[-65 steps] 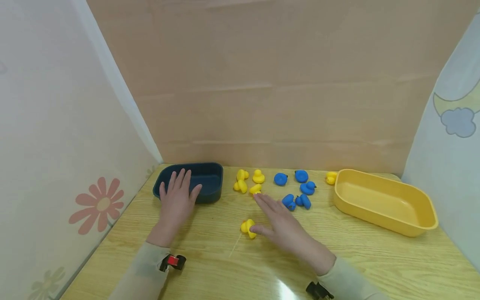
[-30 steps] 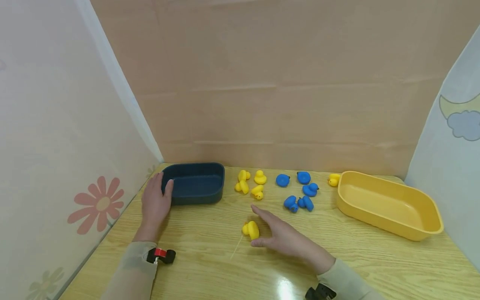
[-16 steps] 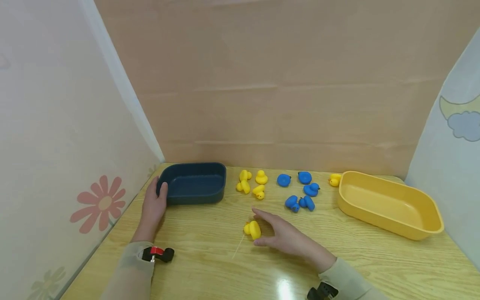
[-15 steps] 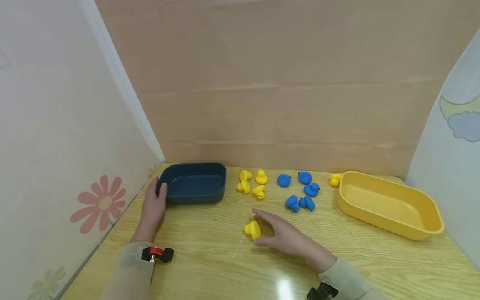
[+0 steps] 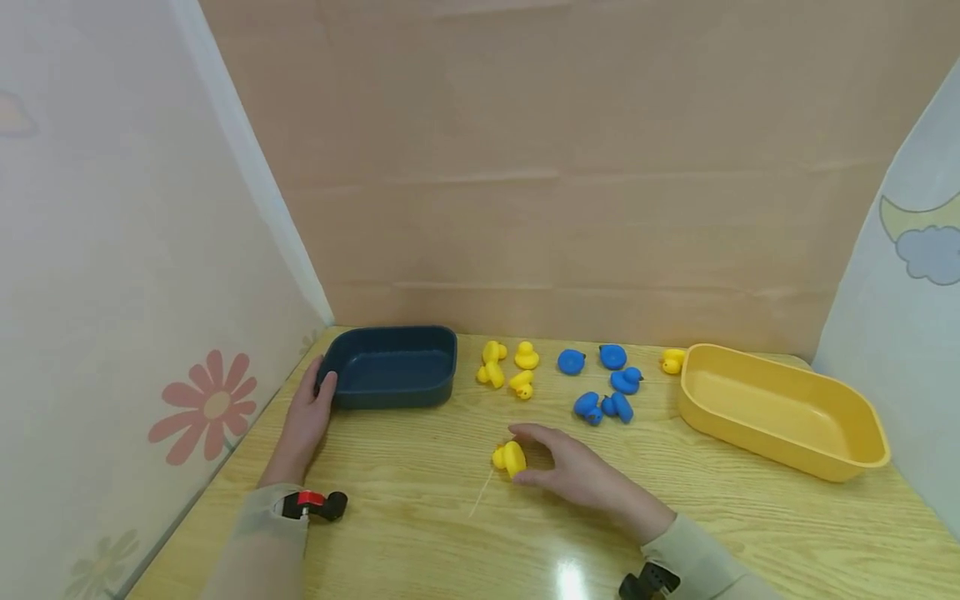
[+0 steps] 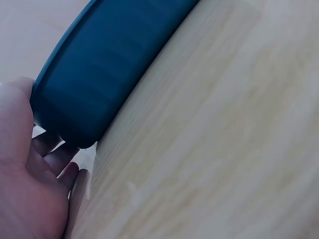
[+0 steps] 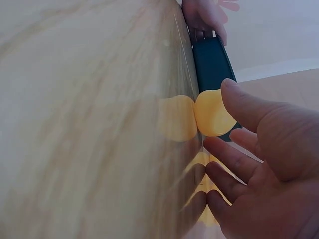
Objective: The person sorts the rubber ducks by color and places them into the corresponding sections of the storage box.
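Observation:
In the head view my left hand (image 5: 306, 417) is at the left end of a dark blue plastic tub (image 5: 390, 400). Its thumb lies by the rim and the fingers curl round the outer corner, as the left wrist view also shows. A yellow rubber duck (image 5: 510, 458) lies tipped over on the table, between thumb and forefinger of my right hand (image 5: 573, 471). The thumb tip is right at the duck's base, while the forefinger arches beyond it with a gap. In the right wrist view the other fingers (image 7: 227, 181) spread loosely, tips at the tabletop.
Several yellow ducks (image 5: 527, 356) stand or lie right of the tub. Several blue ducks (image 5: 626, 381) are grouped beside them. A yellow tub (image 5: 780, 433) sits at the right, with another yellow duck (image 5: 672, 360) against its left end. A brown paper backdrop (image 5: 570, 167) closes off the back.
My left hand has moved from over the dark tub to its left end and wrapped round it. My right hand has drawn back from the group, thumb and forefinger now around the near yellow duck.

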The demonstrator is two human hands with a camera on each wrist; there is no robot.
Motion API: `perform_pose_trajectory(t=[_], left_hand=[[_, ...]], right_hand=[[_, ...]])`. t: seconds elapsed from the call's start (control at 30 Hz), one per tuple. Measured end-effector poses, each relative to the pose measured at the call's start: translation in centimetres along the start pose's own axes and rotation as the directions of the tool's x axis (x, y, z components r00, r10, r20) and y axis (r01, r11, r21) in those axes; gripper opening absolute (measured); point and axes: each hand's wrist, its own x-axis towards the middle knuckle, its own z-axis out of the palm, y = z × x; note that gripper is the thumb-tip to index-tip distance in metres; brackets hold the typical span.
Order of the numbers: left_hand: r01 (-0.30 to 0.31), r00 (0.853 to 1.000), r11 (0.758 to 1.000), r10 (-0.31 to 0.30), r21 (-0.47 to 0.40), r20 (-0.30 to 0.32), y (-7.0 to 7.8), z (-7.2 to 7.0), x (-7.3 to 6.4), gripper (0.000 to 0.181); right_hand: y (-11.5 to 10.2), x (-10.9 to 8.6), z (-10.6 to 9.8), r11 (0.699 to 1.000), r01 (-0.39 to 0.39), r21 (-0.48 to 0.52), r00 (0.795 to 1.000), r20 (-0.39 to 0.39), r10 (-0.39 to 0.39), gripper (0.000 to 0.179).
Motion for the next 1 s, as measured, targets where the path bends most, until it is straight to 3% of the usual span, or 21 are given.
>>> perform_pose_trajectory(t=[0.37,1.0], left_hand=[[-0.005,1.000,1.000,0.005,-0.004,0.003,0.5,1.2,0.7,0.075],[-0.017,0.999,1.000,0.017,0.003,0.031,0.5,1.3,0.6,0.076]], right_hand=[[0.0,0.0,0.0,1.000,0.007,-0.023,1.000,-0.008,-0.007,0.059],[-0.7,0.6,0.4,0.997,0.031,-0.070,0.998,-0.045,-0.034,0.052]])
